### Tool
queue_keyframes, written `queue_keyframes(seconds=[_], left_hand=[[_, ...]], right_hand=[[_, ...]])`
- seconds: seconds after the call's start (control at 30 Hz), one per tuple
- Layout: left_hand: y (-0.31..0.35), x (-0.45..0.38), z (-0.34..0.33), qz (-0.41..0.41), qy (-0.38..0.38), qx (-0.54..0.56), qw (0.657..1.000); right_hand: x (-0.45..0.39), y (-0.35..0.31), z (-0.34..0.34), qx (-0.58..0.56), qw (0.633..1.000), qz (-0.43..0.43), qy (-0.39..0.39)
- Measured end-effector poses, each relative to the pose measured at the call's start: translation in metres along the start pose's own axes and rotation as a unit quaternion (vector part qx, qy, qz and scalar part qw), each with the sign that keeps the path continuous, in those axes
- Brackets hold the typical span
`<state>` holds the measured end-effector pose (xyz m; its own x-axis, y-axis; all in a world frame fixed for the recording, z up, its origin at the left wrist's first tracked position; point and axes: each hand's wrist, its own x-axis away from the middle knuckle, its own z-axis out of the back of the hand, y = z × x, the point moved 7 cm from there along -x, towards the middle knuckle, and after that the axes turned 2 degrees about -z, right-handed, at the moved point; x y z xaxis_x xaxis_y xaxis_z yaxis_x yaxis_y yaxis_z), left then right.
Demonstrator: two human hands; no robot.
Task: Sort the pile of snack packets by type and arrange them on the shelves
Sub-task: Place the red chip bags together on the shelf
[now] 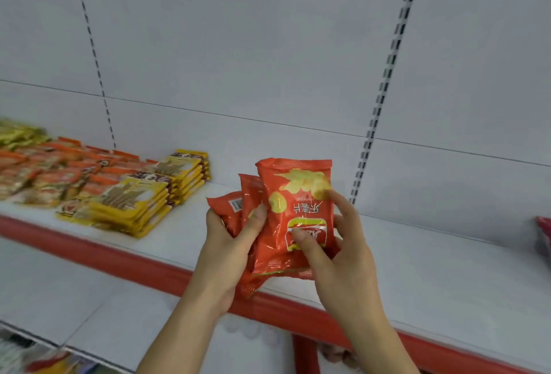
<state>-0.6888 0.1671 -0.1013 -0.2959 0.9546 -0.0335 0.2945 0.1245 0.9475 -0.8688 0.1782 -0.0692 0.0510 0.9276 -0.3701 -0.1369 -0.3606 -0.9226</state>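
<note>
Both my hands hold a small fan of red chip packets (293,194) above the front edge of the white shelf (417,254). My left hand (226,251) grips the lower packets from the left, thumb on top. My right hand (340,242) pinches the front packet, printed with yellow chips and upside-down writing, thumb on its logo. On the shelf to the left lie stacks of yellow packets (134,203) and rows of orange packets (59,171).
A red strip (119,257) trims the shelf's front edge. Slotted uprights (384,81) run up the white back panel. A red packet (544,236) shows at the right edge. A lower shelf (59,299) sits below, with blurred coloured items at bottom left.
</note>
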Motion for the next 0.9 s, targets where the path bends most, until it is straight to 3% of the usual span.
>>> queue_keyframes(seconds=[0.1,0.17,0.3,0.4,0.53,0.63,0.77,0.83,0.9], left_hand=[[0.013,-0.018,0.052,-0.011,0.014,0.002,1.0],[0.021,-0.031,0.078,-0.021,0.02,-0.019,0.999],[0.037,-0.063,0.107,-0.03,-0.002,-0.06,0.998],[0.041,-0.077,0.102,-0.027,-0.062,-0.118,0.991],[0.038,-0.088,0.088,-0.018,-0.079,-0.111,0.99],[0.041,-0.093,0.08,-0.024,-0.073,-0.087,0.993],[0.042,-0.102,0.077,-0.048,-0.063,-0.102,0.992],[0.035,-0.11,0.086,-0.044,-0.035,-0.076,0.996],[0.032,-0.115,0.093,-0.046,-0.005,-0.051,0.998]], right_hand=[[-0.006,-0.002,-0.029,0.005,0.999,-0.023,0.046],[-0.013,-0.011,-0.038,0.041,0.999,-0.017,0.028],[-0.027,-0.034,-0.06,0.093,0.973,-0.02,-0.211],[-0.049,-0.048,-0.063,0.188,0.943,-0.02,-0.274],[-0.085,-0.064,-0.085,0.38,0.891,0.076,-0.236],[-0.1,-0.063,-0.101,0.438,0.869,0.115,-0.198],[-0.111,-0.047,-0.107,0.388,0.907,0.132,-0.099],[-0.112,-0.039,-0.099,0.307,0.947,0.099,0.005],[-0.107,-0.028,-0.09,0.24,0.964,0.03,0.11]])
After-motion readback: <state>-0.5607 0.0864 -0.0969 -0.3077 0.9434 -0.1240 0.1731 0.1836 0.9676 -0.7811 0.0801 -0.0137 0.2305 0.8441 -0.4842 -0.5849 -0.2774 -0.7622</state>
